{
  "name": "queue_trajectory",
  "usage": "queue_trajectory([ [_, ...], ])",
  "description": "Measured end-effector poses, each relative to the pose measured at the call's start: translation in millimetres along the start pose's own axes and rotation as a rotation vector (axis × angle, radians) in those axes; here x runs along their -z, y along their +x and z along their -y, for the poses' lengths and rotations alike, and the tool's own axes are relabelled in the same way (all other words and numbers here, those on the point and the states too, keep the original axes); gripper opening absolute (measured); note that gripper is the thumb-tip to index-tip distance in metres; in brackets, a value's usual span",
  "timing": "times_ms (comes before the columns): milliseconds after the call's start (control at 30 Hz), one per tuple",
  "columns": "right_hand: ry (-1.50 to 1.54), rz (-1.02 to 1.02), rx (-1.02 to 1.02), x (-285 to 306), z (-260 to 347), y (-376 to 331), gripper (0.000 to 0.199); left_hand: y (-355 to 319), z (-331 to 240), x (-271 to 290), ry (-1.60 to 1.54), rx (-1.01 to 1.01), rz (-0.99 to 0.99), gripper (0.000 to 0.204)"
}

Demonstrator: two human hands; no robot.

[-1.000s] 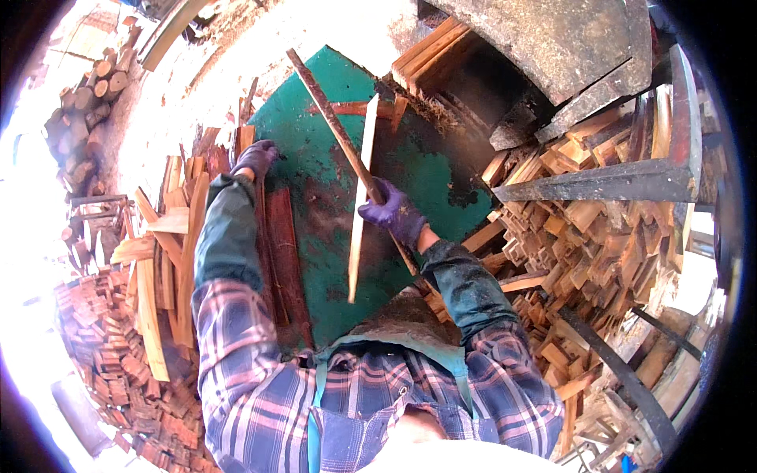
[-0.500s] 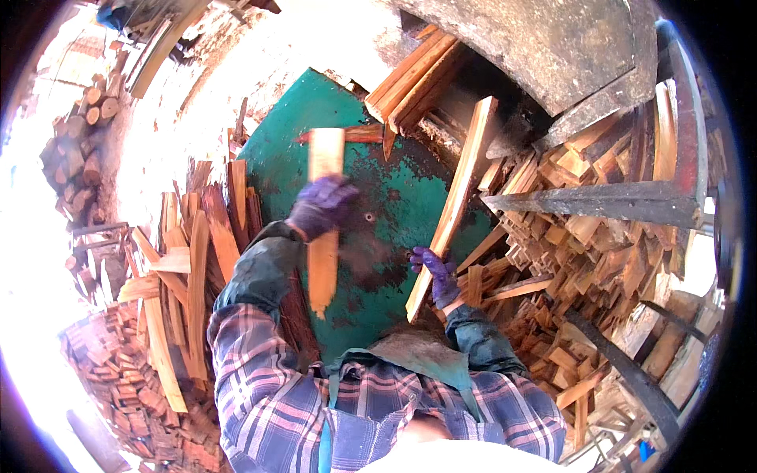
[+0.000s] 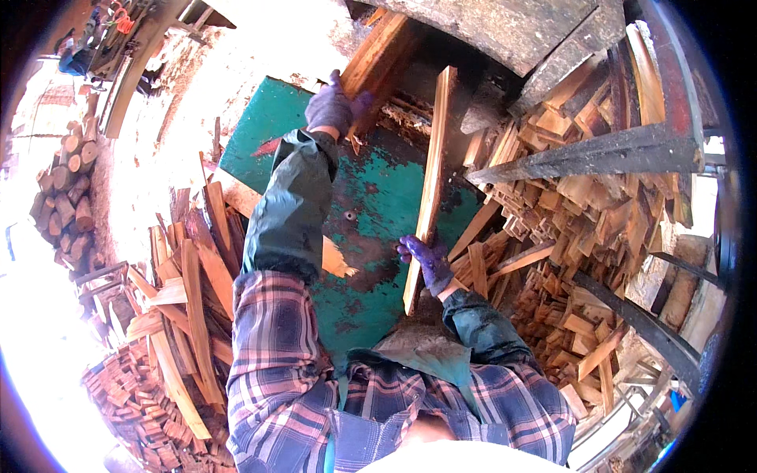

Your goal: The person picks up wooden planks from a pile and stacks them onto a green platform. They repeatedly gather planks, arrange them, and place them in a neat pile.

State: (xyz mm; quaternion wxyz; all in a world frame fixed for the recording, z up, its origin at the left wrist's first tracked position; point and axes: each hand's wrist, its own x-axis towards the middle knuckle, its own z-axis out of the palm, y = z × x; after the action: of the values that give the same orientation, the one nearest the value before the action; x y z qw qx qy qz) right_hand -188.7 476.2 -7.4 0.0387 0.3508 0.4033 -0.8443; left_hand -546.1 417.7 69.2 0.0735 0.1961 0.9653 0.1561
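Both my hands wear purple gloves. My left hand [image 3: 331,108] is stretched far forward, fingers apart, against the near left end of a thick split piece of wood [image 3: 378,51] at the back of the green metal table [image 3: 378,185]. Closer in, my right hand [image 3: 426,264] is closed around the lower part of a long, narrow wood strip [image 3: 434,158], which slants up and away. Under my left forearm lies a pale board [image 3: 337,258]; its middle is hidden by my sleeve.
Split sticks [image 3: 193,284] stand bunched left of the table. A large heap of split wood [image 3: 583,205] fills the right side, with a dark metal bar [image 3: 583,165] jutting toward the table. A grey metal sheet [image 3: 505,27] overhangs the back. Round logs [image 3: 75,189] are stacked far left.
My left hand has left the pale board and reached forward to the split wood at the back. The board now lies diagonally, shifted left. My right hand still holds the strip.
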Motion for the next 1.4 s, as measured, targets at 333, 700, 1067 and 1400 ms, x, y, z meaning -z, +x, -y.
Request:
queue_trajectory([
  [333, 0.056, 0.068, 0.017, 2.2, 7.9, -5.3, 0.033, -34.9, -2.6, 0.8, 0.095, 0.032, -0.047, 0.064],
  [700, 0.031, 0.082, 0.038, 5.9, 2.4, 1.6, 0.045, -60.4, 70.9, 34.1, -0.152, -0.004, 0.118, 0.063],
  [1067, 0.016, 0.098, -0.044, -46.8, -7.8, -36.4, 0.037, -314.5, 73.1, 48.9, -0.118, 0.262, 0.091, 0.068],
  [1400, -0.067, 0.290, -0.322, -88.3, -108.9, -136.7, 0.046, -544.5, 77.8, 24.2, -1.030, 0.335, 0.234, 0.086],
])
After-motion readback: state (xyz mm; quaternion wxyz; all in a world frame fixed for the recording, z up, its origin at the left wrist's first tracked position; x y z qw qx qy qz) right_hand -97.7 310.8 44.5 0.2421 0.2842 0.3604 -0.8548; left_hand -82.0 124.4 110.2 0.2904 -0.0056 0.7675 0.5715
